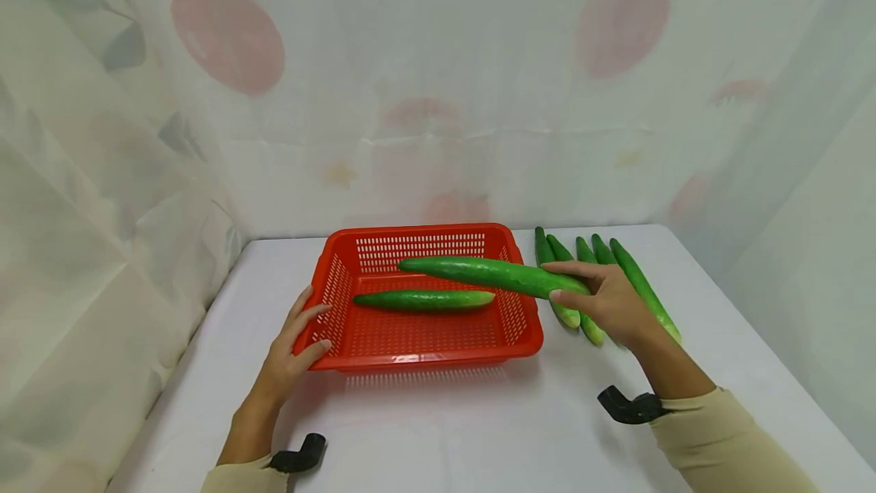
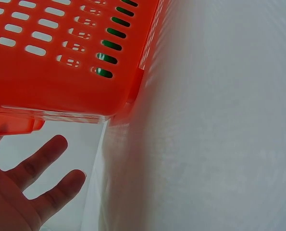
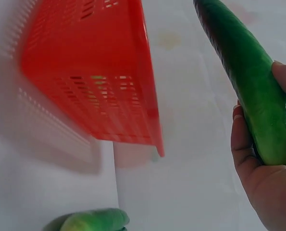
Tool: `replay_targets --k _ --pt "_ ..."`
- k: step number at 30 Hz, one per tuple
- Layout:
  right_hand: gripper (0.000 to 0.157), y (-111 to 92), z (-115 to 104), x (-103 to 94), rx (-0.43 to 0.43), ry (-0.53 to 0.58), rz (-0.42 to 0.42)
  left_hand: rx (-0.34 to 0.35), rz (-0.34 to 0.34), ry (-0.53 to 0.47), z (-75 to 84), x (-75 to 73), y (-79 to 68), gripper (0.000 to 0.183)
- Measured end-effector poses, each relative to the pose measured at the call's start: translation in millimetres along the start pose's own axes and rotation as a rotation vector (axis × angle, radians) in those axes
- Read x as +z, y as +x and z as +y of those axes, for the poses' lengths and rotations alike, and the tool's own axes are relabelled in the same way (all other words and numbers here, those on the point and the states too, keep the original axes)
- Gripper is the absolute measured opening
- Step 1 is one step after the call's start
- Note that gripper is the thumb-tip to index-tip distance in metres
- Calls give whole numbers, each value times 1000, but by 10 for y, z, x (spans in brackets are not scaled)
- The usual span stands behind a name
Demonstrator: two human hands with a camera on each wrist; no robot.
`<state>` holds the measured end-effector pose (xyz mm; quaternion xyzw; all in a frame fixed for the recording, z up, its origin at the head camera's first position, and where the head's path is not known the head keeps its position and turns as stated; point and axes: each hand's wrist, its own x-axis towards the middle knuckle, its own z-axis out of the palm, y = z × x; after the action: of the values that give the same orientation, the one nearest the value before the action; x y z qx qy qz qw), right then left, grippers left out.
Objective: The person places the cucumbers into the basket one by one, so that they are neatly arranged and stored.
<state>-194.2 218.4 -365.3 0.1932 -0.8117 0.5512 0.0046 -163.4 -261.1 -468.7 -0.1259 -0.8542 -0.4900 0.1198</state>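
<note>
My right hand (image 1: pixel 607 303) grips a long green cucumber (image 1: pixel 479 271) near one end, thumb on one side and fingers on the other. The cucumber is held up, its far part stretching over a red plastic basket (image 1: pixel 420 361). Inside the basket a second cucumber (image 1: pixel 424 300) lies crosswise on the bottom. My left hand (image 1: pixel 287 356) rests at the basket's left rim, thumb and a finger reaching over it. In the left wrist view, two straight, spread fingers (image 2: pixel 61 192) of that hand show outside the basket, below its rim.
Several more cucumbers (image 1: pixel 639 284) lie side by side on the table right of the basket, partly hidden behind my right hand. The white-covered table (image 1: pixel 438 432) backs onto a hanging curtain (image 1: pixel 424 59) with printed fruit. Pale sheeting (image 1: pixel 89 249) hangs at the left.
</note>
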Motion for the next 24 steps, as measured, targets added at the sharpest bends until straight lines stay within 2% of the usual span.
replay_targets --k 7,12,15,21,24 --pt "37 77 11 179 2 45 -60 -1 1 -2 4 -1 -2 50" --pt "36 121 43 310 -30 71 -110 2 3 -1 17 -1 -4 50" --pt "36 143 57 395 -40 57 -143 7 5 2 25 -4 -2 50" --pt "35 191 21 571 5 -3 -193 15 5 -5 34 -4 -1 49" --pt "35 219 8 661 -3 -16 -245 19 4 -4 32 -4 -2 48"
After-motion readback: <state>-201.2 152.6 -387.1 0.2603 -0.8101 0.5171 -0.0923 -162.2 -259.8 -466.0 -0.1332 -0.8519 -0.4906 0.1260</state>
